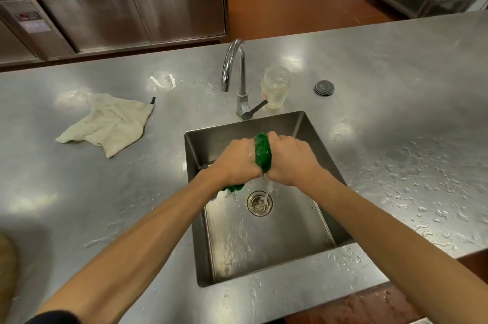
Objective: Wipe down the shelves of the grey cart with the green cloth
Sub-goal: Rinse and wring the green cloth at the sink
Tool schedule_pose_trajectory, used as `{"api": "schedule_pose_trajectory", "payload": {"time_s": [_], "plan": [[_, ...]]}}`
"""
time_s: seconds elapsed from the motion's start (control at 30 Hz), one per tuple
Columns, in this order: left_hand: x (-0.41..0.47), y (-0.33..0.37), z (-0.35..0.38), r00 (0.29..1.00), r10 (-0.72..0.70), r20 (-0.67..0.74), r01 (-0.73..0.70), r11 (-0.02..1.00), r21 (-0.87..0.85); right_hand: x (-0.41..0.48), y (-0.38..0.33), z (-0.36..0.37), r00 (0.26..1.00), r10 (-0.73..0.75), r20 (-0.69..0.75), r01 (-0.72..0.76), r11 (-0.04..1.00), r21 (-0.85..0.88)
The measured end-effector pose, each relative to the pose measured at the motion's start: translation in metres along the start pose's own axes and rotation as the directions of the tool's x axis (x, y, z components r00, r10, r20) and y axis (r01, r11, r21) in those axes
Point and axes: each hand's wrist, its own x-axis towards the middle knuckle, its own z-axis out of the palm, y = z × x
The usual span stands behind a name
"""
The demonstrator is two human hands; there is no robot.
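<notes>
Water (266,189) falls in a thin stream from the green cloth (262,152) toward the drain (259,203) of the sink (264,252). From my station I can see the left hand (236,162) and the right hand (289,161) both clenched tight round the cloth. Their knuckles are up and the fists almost touch. A twisted green band shows between them, and a loose end hangs out below the left wrist. The cloth is held above the basin, over its far half and clear of the sink floor. I see both forearms reaching in from the near edge, bare, with a dark sleeve at the left elbow. The basin is wet, with droplets spread across its floor. Behind it the curved faucet (233,64) stands on the counter (396,72), its lever pointing to the right. Just right of the faucet stands a clear jar (275,87), upright with its mouth open, and further right, apart from the jar, lies a small grey disc (324,88). On the counter to the left, well apart from the sink, a crumpled beige rag (111,124) lies flat. Beads of water cover the counter to the right of the sink and along its near edge. Beyond the counter I can make out a steel cabinet (132,14) and a red-brown floor (290,6).
</notes>
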Motion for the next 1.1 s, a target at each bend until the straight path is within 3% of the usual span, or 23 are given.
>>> {"api": "schedule_pose_trajectory", "payload": {"time_s": [0.1, 0.17, 0.27, 0.37, 0.47, 0.57, 0.67, 0.73, 0.83, 1.0, 1.1], "plan": [[0.001, -0.002, 0.006, 1.0, 0.015, 0.016, -0.016, 0.996, 0.09, 0.003, 0.0, 0.002, 0.992, 0.085, 0.091, -0.086, 0.996, -0.001], [0.001, -0.005, 0.01, 1.0, -0.018, 0.005, 0.017, 0.998, 0.06, 0.004, 0.001, 0.005, 0.995, 0.065, 0.075, -0.064, 0.998, -0.025], [-0.002, -0.012, 0.015, 0.977, -0.208, -0.039, 0.186, 0.93, -0.317, 0.004, 0.0, 0.009, 1.0, 0.022, -0.018, -0.023, 0.997, -0.067], [-0.015, -0.019, 0.017, 0.918, -0.392, 0.066, 0.314, 0.615, -0.723, 0.005, -0.001, 0.004, 0.992, 0.092, -0.087, -0.097, 0.994, -0.055], [-0.028, -0.021, 0.02, 0.882, -0.364, 0.3, 0.392, 0.211, -0.895, 0.006, -0.002, -0.003, 0.979, 0.142, -0.146, -0.149, 0.988, -0.038], [-0.025, -0.015, 0.021, 0.904, -0.305, 0.3, 0.252, -0.187, -0.949, 0.006, -0.014, -0.005, 0.978, 0.135, -0.158, -0.141, 0.99, -0.025], [-0.012, -0.006, 0.012, 0.873, -0.406, 0.269, 0.087, -0.414, -0.906, 0.002, -0.028, -0.002, 0.979, 0.148, -0.14, -0.15, 0.989, -0.003], [-0.005, -0.002, 0.007, 0.828, -0.494, 0.264, 0.053, -0.4, -0.915, -0.003, -0.035, 0.002, 0.979, 0.171, -0.109, -0.169, 0.985, 0.028], [0.004, 0.003, 0.005, 0.754, -0.614, 0.235, 0.058, -0.294, -0.954, -0.007, -0.041, 0.007, 0.97, 0.238, -0.055, -0.231, 0.967, 0.111], [0.011, -0.001, 0.0, 0.733, -0.628, 0.261, 0.151, -0.224, -0.963, -0.006, -0.038, 0.009, 0.973, 0.222, -0.07, -0.214, 0.971, 0.105], [0.017, -0.003, 0.001, 0.688, -0.693, 0.214, 0.111, -0.191, -0.975, -0.008, -0.038, 0.013, 0.968, 0.233, -0.089, -0.217, 0.962, 0.166]]}}
